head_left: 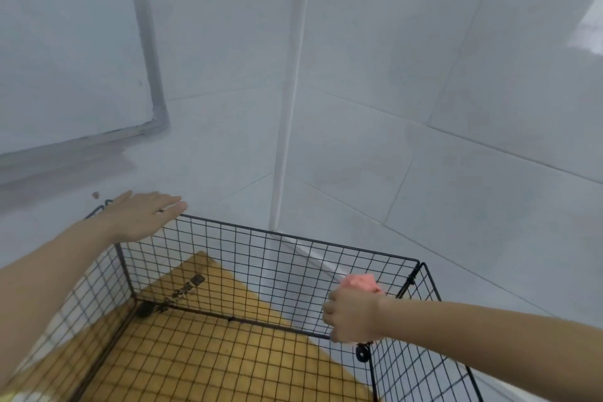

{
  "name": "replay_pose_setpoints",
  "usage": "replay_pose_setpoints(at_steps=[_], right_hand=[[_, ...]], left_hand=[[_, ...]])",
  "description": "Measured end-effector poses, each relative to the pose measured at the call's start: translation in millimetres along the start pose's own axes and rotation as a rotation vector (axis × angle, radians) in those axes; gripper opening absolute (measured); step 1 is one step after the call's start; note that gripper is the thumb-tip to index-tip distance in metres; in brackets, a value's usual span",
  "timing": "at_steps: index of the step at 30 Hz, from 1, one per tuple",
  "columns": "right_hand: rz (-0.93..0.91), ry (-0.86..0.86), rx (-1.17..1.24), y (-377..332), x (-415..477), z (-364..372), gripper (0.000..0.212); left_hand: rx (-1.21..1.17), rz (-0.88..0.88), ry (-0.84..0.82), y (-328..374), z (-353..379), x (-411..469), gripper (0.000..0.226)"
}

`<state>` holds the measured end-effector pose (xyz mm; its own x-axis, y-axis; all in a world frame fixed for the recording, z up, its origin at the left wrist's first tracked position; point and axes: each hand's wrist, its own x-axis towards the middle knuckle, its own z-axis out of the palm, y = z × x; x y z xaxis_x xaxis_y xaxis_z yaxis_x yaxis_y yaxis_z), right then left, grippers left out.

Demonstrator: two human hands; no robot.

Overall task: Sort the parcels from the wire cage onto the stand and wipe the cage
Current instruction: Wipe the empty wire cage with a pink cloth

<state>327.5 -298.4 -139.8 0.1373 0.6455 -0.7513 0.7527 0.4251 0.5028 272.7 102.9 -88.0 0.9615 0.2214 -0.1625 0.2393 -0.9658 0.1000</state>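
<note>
At far left, a framed white panel [65, 42] leans along the tiled wall [424, 108]. Below it, a person's left hand [143, 215] lies flat and open, fingers straight, palm down on the top rim at the far-left corner of the wire cage [293, 236]; it grips nothing. The cage stands in the corner of the room on a yellow board [208, 359], which shows through the mesh floor. No parcels appear in the part of the cage that is in view, which suggests the sorting is done and the wiping is under way.

To the right, the right hand [354, 316] has its fingers curled round a bunched pink cloth [360, 284] and presses it against the inner face of the far panel, close to the right corner and just above a black clip [361, 352].

The cage looks light and springy: thin wire panels joined at the corners, likely to flex or slide under a push. The rim near a corner seems its stiffest place to steady it. The cloth is soft and should mould to the wire, though it may catch where the wires cross.
</note>
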Motion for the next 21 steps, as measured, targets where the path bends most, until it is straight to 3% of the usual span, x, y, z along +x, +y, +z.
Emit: replay_pose_setpoints(at_steps=[6, 12, 16, 18, 21], right_hand=[[-0.138, 0.412, -0.232, 26.4, 72.4, -96.9, 0.023], [-0.098, 0.634, -0.437, 71.5, 148.6, -194.0, 0.028], [-0.017, 0.618, -0.416, 106.7, 186.1, -219.5, 0.020], [0.013, 0.597, -0.342, 120.7, 190.5, -226.6, 0.013], [0.131, 0.598, -0.412, 133.3, 196.8, -226.1, 0.023]], left_hand=[[0.038, -0.081, 0.083, -15.4, -10.2, -0.8, 0.082], [-0.227, -0.074, 0.023, -31.3, -14.3, -8.7, 0.080], [-0.475, -0.084, -0.003, -36.8, -13.9, -14.7, 0.093], [-0.582, -0.086, -0.023, -35.1, -15.5, -16.7, 0.083], [-0.629, -0.044, -0.055, -30.6, -20.3, -17.1, 0.071]])
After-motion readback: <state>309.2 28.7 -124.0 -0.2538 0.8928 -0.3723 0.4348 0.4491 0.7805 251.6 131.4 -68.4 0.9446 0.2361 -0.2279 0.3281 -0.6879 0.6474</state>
